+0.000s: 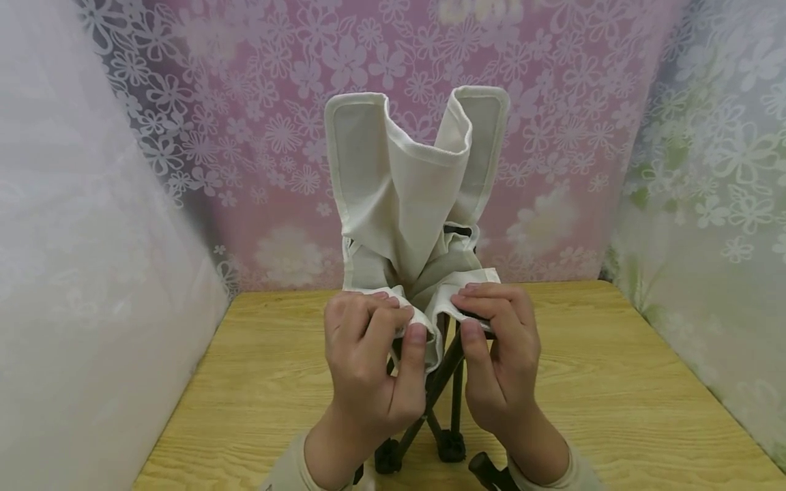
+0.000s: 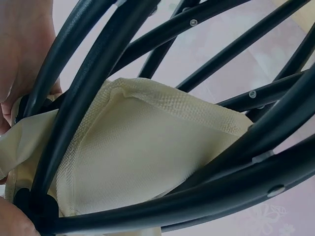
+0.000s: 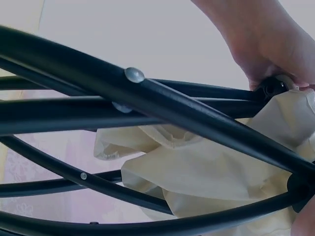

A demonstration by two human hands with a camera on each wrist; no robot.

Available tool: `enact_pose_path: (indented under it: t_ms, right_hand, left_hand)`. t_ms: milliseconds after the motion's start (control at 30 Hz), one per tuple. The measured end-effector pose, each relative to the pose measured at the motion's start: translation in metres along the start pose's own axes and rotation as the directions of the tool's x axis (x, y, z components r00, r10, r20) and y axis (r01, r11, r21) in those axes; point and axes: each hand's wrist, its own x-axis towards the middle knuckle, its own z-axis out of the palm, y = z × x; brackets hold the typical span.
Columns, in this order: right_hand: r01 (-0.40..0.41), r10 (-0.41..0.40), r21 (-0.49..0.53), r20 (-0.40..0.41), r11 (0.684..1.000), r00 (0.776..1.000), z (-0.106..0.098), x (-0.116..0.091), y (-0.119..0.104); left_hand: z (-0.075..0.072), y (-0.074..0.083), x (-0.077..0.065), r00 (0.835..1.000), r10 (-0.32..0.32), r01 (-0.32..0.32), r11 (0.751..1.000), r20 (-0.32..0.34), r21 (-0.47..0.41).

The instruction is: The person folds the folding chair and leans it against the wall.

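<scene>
A small folding chair with cream fabric point(image 1: 424, 191) and dark tubular legs point(image 1: 443, 372) stands partly folded on the table, its back upright and its seat creased. In the head view, my left hand point(image 1: 367, 361) grips the seat's front left corner, thumb along the cloth edge. My right hand point(image 1: 508, 358) holds the front right corner, fingers over the top and thumb at the near side. Both wrist views look through the crossed tubes point(image 2: 78, 98) at the seat's underside point(image 3: 206, 172). Parts of the corner joints are hidden by the fingers.
The chair rests on a wood-grain table point(image 1: 270, 382). Behind it hangs a pink flowered curtain point(image 1: 276, 136), with pale sheets at the left point(image 1: 92, 273) and right point(image 1: 706, 239). Black feet point(image 1: 451, 444) touch the tabletop between my forearms.
</scene>
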Motion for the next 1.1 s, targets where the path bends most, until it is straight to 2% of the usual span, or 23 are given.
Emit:
enact_pose_path:
  t_ms: [200, 500, 800, 1100]
  right_hand:
    - [-0.021, 0.021, -0.004, -0.020, 1.000, 1.000, 0.006, 0.000, -0.003]
    - [-0.057, 0.056, 0.023, 0.010, 0.998, 0.998, 0.012, -0.001, -0.005]
    - [-0.084, 0.081, 0.049, 0.065, 0.995, 0.995, 0.015, 0.001, -0.009]
    - [-0.111, 0.107, 0.053, 0.083, 0.992, 0.991, 0.017, 0.000, -0.015]
  left_hand:
    - [0.002, 0.001, 0.000, 1.000, -0.020, 0.020, 1.000, -0.013, 0.000]
    - [0.005, 0.002, 0.005, 0.999, -0.032, 0.032, 0.999, -0.032, -0.016]
    - [0.005, 0.005, 0.006, 0.994, -0.112, 0.111, 0.991, -0.001, -0.075]
    - [0.007, 0.009, 0.009, 0.988, -0.153, 0.152, 0.982, -0.001, -0.112]
